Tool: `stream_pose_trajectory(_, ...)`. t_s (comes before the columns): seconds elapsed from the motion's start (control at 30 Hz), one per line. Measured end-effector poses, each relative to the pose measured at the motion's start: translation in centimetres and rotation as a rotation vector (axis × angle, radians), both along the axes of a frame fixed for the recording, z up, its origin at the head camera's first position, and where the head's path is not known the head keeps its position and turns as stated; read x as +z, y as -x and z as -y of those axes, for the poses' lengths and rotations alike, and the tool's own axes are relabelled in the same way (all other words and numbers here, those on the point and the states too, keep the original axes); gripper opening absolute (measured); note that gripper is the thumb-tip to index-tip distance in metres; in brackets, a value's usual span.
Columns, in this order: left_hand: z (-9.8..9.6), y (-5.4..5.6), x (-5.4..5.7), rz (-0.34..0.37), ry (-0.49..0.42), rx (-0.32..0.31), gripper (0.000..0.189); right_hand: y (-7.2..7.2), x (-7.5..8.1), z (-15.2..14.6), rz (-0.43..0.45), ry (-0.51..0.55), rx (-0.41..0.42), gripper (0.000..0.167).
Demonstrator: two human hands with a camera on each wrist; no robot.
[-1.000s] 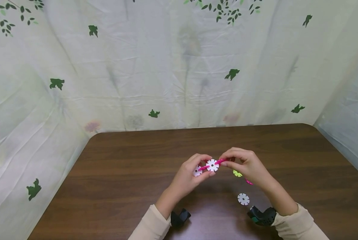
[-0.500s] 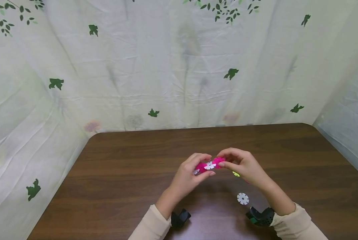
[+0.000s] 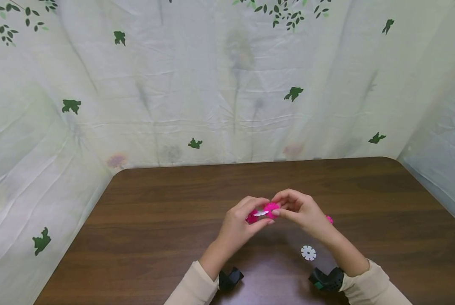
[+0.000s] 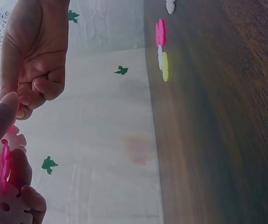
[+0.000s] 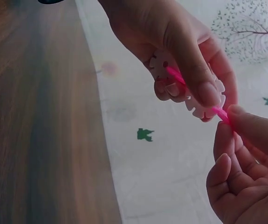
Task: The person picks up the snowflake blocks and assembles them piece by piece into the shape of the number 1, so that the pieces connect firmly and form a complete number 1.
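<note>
Above the table, both hands hold a short chain of notched plastic discs, pink and white, slotted into one another. My left hand (image 3: 236,222) grips the chain between thumb and fingers; in the left wrist view a white disc (image 4: 5,207) and an edge-on pink disc (image 4: 4,163) show by its fingers. At the chain's right end, my right hand (image 3: 305,214) pinches a pink disc (image 3: 271,209) with thumb and fingertips. Between the pink discs, a white disc (image 3: 260,213) appears nearly edge-on. Fingers hide part of the chain.
Loose on the brown table (image 3: 166,237) lie a white disc (image 3: 308,253) and a pink disc (image 3: 329,219), close to my right forearm. The left wrist view also shows a yellow disc (image 4: 165,67). A white curtain (image 3: 212,84) hangs behind the table.
The chain has turned, so the end pink disc shows its face and the middle white one its edge. My right hand has shifted slightly left, covering the yellow disc in the head view.
</note>
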State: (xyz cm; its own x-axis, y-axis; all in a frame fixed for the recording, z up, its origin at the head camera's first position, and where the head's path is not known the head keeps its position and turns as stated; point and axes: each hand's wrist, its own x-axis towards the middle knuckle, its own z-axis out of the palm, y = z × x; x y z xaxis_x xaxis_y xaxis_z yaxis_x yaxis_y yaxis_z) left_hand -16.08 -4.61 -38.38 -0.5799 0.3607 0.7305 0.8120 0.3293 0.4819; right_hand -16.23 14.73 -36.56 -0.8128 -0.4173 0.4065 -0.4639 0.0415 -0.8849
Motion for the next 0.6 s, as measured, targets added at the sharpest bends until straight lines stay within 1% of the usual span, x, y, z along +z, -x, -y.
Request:
stream_pose_trajectory(0.13, 0.1, 0.0, -0.1, -0.017, 0.012, 0.032, 0.036, -0.1, 0.0, 0.2, 0.018, -0.008, 0.003, 0.021)
stream_pose_trajectory(0.27, 0.2, 0.1, 0.0, -0.028, 0.023, 0.043, 0.034, -0.1, 0.1, 0.2, 0.011, -0.029, -0.005, 0.022)
stream_pose_trajectory(0.43, 0.4, 0.3, 0.0, -0.059, 0.017, 0.046, 0.034, -0.1, 0.4, -0.2, -0.036, -0.059, -0.041, 0.026)
stream_pose_trajectory(0.6, 0.6, 0.3, 0.1, -0.063, 0.014, 0.048, 0.036, -0.2, 1.0, -1.1, -0.088, -0.092, -0.099, 0.036)
